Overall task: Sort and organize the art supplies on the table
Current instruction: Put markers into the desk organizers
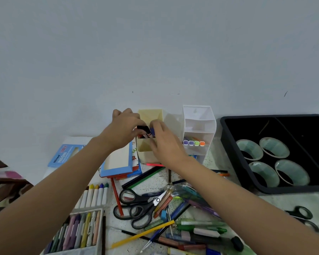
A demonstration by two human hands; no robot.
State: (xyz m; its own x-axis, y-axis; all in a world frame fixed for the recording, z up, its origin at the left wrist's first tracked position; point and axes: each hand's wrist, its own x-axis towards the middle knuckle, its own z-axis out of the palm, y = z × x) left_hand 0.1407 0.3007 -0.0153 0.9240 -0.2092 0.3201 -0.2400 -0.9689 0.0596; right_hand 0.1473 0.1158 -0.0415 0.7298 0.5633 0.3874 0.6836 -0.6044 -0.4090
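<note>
**Item:** markers (145, 130). Two show, one black-capped and one blue-capped, with red-and-white printed barrels. They look short, rigid and smooth.

**Location:** at the mouth of the cream organiser (151, 115), which stands at the back of the worktop (212, 157) against the wall, just beside the white organiser (199, 126). The compartment they are meant for cannot be told.

**Hold:** the fingers of your left hand (124, 128) curl round the black-capped end. The fingers of your right hand (164, 142) pinch the blue-capped end.

**Handling:** keep the pair bundled and parallel, with the caps up. Lower the tail ends past the divider and let go only once they seat. The organiser looks light, so press straight down rather than sideways, or it may tip. Keep your forearms lifted clear of the loose pencils and the scissors (136, 205) lying nearer you.
</note>
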